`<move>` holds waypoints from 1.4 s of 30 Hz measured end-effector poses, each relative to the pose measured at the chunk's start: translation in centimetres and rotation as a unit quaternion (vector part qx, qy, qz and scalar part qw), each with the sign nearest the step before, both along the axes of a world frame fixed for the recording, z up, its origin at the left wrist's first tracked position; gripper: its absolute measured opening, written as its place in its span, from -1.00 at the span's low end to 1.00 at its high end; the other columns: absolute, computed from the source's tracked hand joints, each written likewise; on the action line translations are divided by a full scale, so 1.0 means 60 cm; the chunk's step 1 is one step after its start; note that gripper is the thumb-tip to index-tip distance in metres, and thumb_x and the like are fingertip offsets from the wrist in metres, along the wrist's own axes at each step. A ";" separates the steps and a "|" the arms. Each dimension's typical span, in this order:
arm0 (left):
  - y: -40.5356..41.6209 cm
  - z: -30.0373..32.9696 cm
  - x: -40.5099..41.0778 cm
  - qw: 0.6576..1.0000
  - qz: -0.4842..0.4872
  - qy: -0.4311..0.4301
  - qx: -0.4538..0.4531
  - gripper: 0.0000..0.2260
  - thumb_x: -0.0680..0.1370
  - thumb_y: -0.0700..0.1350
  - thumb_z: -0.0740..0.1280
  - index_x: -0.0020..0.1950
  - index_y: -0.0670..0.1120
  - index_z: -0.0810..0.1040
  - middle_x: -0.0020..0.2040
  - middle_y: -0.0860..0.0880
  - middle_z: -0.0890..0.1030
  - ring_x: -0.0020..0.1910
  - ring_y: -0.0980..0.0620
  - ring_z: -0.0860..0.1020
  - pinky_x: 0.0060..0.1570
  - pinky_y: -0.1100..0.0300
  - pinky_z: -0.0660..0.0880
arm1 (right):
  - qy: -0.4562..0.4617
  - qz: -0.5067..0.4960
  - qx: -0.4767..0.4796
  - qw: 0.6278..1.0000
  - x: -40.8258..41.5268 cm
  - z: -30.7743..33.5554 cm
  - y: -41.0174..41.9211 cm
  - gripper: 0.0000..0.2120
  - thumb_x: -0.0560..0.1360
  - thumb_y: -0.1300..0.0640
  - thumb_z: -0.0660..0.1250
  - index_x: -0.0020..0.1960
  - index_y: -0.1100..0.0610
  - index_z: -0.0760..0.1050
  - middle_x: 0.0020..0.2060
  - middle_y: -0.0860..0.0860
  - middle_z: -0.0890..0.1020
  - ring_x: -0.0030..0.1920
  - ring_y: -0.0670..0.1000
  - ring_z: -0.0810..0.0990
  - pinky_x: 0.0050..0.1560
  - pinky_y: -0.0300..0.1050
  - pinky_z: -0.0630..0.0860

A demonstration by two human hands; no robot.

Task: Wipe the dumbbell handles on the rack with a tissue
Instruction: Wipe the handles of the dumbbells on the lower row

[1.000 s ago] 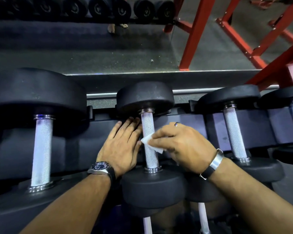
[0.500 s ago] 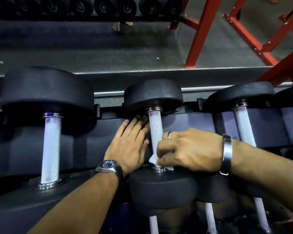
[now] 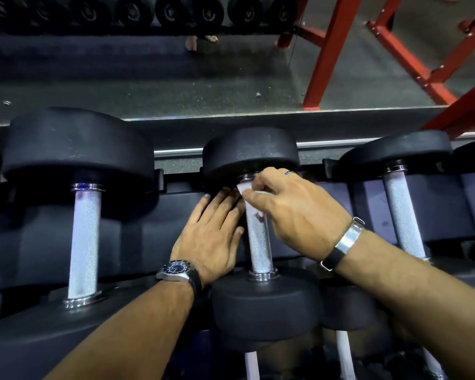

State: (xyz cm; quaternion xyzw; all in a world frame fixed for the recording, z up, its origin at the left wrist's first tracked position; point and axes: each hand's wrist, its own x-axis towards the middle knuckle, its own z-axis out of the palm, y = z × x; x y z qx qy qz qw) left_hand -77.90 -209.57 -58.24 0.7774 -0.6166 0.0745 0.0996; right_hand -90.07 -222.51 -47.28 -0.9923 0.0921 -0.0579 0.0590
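Black rack [image 3: 176, 215] before a mirror [image 3: 148, 86]. Right hand [image 3: 294, 212] fingers pinch the tissue [image 3: 254, 197] at the handle [image 3: 258, 242] top; left hand [image 3: 211, 234] lies flat, fingers straight, beside it.

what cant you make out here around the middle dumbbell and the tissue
- White tissue, head view: mostly covered by the right hand gripping it.
- Knurled silver handle of the middle dumbbell: top part hidden by that hand.
- Left hand fingertips: lost in shadow under the black weight head.

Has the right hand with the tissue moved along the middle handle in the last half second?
Yes. The right hand slid the tissue up the middle handle, from its near collar to the far one.
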 end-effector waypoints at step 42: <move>0.000 0.001 0.000 1.000 0.001 0.019 -0.020 -0.60 0.61 -0.04 0.19 0.41 -0.15 0.45 0.42 -0.14 0.47 0.48 -0.12 0.33 0.51 -0.08 0.16 | -0.163 -0.308 0.268 0.898 -0.008 -0.031 0.050 -0.59 0.44 0.38 0.26 0.06 -0.03 0.67 -0.12 -0.01 0.72 -0.06 0.01 0.56 -0.16 -0.49 0.32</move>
